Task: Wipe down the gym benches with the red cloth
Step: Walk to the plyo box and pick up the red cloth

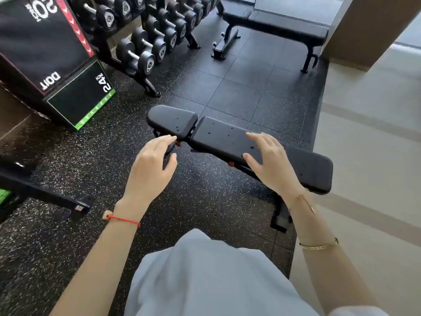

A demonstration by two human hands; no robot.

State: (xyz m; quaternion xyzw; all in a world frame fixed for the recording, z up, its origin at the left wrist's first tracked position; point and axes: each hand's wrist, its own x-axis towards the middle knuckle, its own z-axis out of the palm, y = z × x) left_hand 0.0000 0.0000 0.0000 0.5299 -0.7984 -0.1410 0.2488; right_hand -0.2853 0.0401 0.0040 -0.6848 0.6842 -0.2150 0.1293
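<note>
Hovering over near bench [227, 137]: left hand [151, 166], right hand [268, 163], both loosely spread, empty.

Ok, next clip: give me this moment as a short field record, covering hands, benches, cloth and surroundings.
left hand: open, holds nothing, over the near bench's seat end
right hand: open, fingers spread over the backrest pad; contact cannot be told
near bench: black, pads flat, small dark spots on top
far bench: black, flat, beyond the near one
red cloth: not in view
dumbbell rack: upper left, loaded
plyo box: far left, marked 24 inch
</note>
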